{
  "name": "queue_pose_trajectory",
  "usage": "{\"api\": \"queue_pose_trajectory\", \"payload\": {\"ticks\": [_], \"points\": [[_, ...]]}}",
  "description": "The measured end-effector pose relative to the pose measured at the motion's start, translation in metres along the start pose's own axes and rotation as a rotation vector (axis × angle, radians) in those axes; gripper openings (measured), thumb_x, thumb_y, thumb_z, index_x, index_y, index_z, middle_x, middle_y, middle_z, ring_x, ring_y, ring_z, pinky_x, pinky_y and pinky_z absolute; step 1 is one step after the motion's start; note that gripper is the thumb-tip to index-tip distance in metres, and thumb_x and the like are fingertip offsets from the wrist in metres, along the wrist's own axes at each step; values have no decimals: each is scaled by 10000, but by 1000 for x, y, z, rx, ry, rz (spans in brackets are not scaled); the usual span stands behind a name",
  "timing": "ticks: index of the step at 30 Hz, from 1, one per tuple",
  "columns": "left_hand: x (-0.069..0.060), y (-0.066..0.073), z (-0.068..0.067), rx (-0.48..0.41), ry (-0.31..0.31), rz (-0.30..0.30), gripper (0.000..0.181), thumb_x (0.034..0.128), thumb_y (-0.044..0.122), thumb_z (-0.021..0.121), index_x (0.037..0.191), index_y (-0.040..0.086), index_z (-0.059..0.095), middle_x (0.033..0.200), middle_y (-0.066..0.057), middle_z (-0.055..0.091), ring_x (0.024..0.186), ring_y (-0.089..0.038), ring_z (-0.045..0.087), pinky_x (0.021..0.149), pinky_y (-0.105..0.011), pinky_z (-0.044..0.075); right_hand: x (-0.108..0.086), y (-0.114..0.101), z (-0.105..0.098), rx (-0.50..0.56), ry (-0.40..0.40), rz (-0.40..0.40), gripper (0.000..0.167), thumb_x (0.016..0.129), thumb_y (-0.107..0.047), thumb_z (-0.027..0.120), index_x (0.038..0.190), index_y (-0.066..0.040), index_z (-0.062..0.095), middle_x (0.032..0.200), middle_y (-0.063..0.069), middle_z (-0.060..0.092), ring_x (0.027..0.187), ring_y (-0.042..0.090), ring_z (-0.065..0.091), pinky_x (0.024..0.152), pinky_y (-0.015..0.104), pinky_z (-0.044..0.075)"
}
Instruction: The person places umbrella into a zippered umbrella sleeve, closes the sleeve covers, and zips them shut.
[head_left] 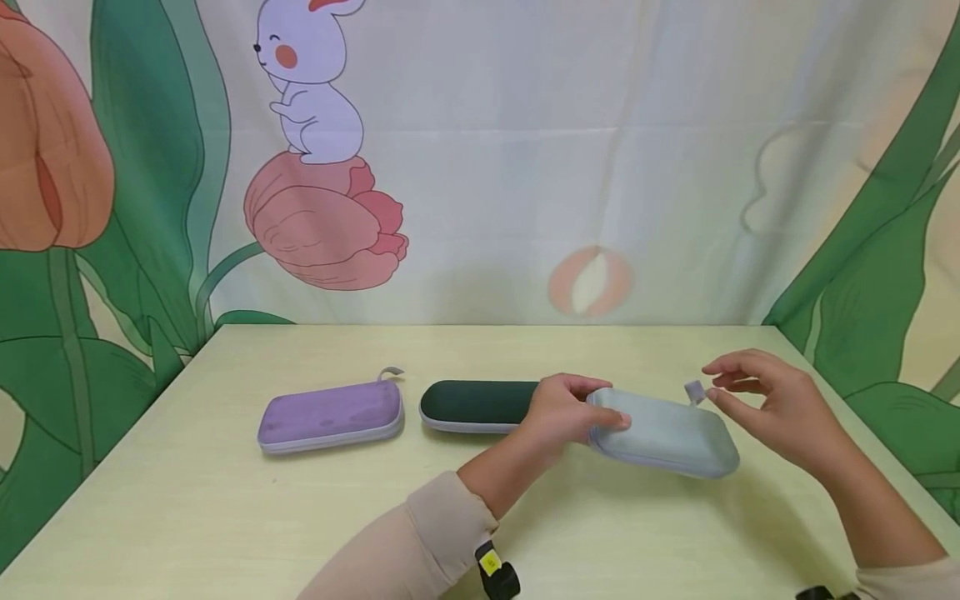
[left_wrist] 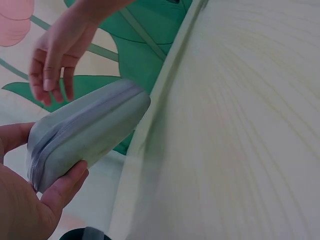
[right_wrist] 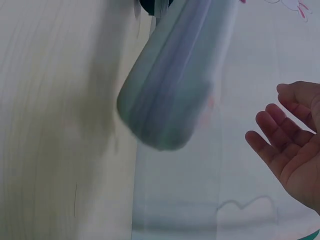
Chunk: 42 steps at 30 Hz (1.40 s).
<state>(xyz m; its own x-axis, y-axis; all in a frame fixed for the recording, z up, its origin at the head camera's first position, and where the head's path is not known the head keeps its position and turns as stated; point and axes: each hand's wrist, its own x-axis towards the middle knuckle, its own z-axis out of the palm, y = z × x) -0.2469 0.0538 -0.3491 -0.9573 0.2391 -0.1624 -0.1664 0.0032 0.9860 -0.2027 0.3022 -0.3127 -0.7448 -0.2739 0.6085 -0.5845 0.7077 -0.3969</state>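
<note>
My left hand (head_left: 566, 410) grips a pale blue zip case (head_left: 663, 433) by its left end, thumb on top, and holds it tilted above the table. In the left wrist view, the fingers and thumb clasp the end of the case (left_wrist: 90, 130), and a zip runs along its side. A small fabric tab (head_left: 695, 392) sticks up from its far edge. Close to that tab is my right hand (head_left: 776, 408), fingers loosely bent. In the right wrist view this hand (right_wrist: 295, 150) is apart from the case, with nothing in its fingers.
A purple zip case (head_left: 330, 417) with a grey loop lies on the left of the pale table (head_left: 225, 525). A dark green case (head_left: 480, 404) lies in the middle, partly behind my left hand. Behind the table hangs a printed curtain (head_left: 480, 167).
</note>
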Motion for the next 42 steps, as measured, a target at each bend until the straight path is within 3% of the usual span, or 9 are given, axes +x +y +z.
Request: {"api": "queue_pose_trajectory", "payload": {"ticks": [6, 11, 18, 20, 24, 27, 35, 42], "points": [[7, -4, 23, 26, 51, -19, 345, 662, -13, 872, 975, 55, 742, 912, -22, 656, 808, -169, 649, 680, -358, 584, 0, -5, 5, -20, -43, -13, 351, 781, -51, 809, 1097, -96, 663, 1033, -20, 647, 906, -53, 579, 824, 74, 445], [16, -7, 38, 31, 64, -44, 346, 688, -3, 858, 1007, 54, 737, 911, -24, 658, 803, -178, 647, 706, -383, 583, -5, -6, 12, -69, -72, -99, 476, 734, -69, 843, 1162, -120, 639, 1148, 11, 627, 926, 57, 522, 797, 134, 424], [32, -11, 48, 102, 102, -18, 406, 743, 44, 833, 1120, 74, 687, 1050, -54, 628, 932, -222, 623, 834, -402, 546, -8, -10, 18, -79, -93, -129, 499, 737, -105, 845, 1186, -92, 627, 1243, 76, 576, 1146, 281, 526, 901, 168, 379], [36, -13, 47, 201, 74, 19, 501, 708, 54, 860, 1170, 86, 669, 1089, -46, 631, 966, -214, 606, 864, -378, 527, -8, -11, 19, -82, -95, -129, 491, 740, -105, 843, 1181, -85, 629, 1248, 82, 571, 1161, 303, 522, 910, 180, 375], [41, -15, 44, 581, -5, 130, 675, 618, 153, 931, 1233, 147, 653, 1124, 12, 641, 986, -153, 577, 842, -270, 495, -8, -11, 21, -74, -96, -124, 488, 745, -106, 840, 1182, -79, 625, 1255, 79, 565, 1171, 300, 516, 918, 191, 371], [43, -15, 44, 808, -15, 196, 702, 611, 252, 938, 1247, 179, 650, 1126, 31, 635, 988, -125, 566, 820, -219, 473, -8, -11, 23, -70, -102, -126, 493, 748, -110, 839, 1189, -78, 620, 1258, 77, 560, 1174, 297, 512, 922, 213, 376], [44, -12, 50, 1051, 41, 219, 714, 664, 368, 895, 1294, 181, 616, 1107, -6, 601, 962, -139, 561, 804, -234, 474, -7, -11, 25, -92, -112, -147, 498, 736, -96, 844, 1179, -75, 619, 1252, 80, 556, 1156, 299, 518, 895, 259, 408], [40, -8, 47, 1300, 30, 270, 647, 697, 455, 854, 1225, 156, 629, 1043, -7, 589, 914, -152, 572, 733, -235, 474, -8, -11, 25, -138, -135, -158, 547, 737, -134, 845, 1214, -44, 594, 1271, 133, 539, 1177, 355, 486, 885, 492, 416]]}}
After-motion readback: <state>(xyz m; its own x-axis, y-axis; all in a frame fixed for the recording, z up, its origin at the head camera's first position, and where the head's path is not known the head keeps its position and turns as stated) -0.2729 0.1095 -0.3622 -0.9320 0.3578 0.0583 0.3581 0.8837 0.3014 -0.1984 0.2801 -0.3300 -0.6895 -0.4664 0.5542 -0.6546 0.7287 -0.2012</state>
